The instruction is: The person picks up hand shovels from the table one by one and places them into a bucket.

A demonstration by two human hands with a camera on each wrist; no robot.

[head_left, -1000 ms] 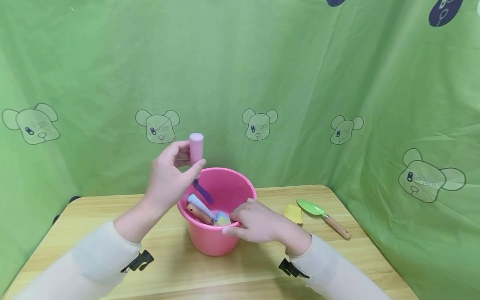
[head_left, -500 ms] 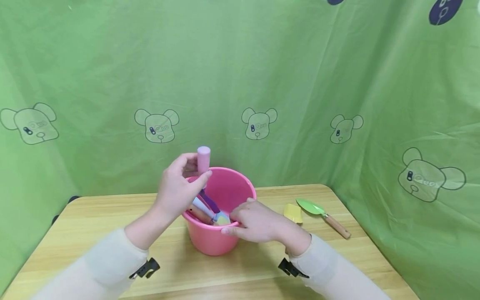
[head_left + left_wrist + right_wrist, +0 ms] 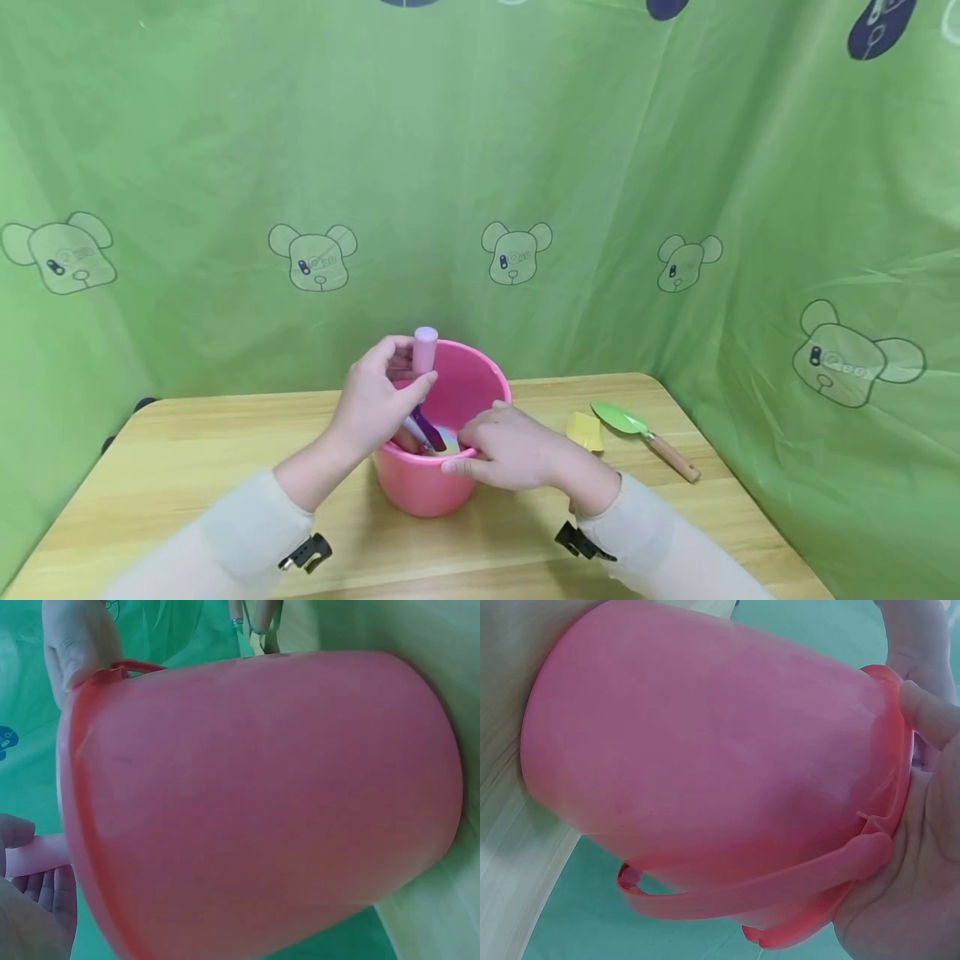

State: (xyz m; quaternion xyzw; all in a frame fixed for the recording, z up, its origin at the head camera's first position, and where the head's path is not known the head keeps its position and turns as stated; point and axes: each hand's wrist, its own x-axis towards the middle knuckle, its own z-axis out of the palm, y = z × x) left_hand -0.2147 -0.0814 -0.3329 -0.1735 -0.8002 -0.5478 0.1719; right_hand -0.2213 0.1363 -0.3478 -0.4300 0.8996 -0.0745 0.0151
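Observation:
The pink bucket (image 3: 424, 487) stands on the wooden table in the middle of the head view. My left hand (image 3: 377, 398) grips the pink handle of a hand tool (image 3: 424, 353) above the bucket's left side. Its purple lower end (image 3: 429, 430) points down inside. My right hand (image 3: 513, 446) holds the near right rim, thumb outside and fingers over the edge. Within the bucket, a wooden handle (image 3: 407, 440) and a pale blue-and-yellow piece show partly behind my left hand. In the right wrist view the bucket's carry handle (image 3: 757, 894) hangs down along its wall.
A green trowel (image 3: 621, 418) with a wooden handle lies on the table (image 3: 225, 467) at the right. Beside it is a small yellow piece (image 3: 585, 431), partly behind my right wrist. Green cloth (image 3: 420, 150) with bear heads rises behind and at both sides.
My left hand has moved down and to the right, lowering the pink-handled tool further into the bucket. The right hand stays on the rim.

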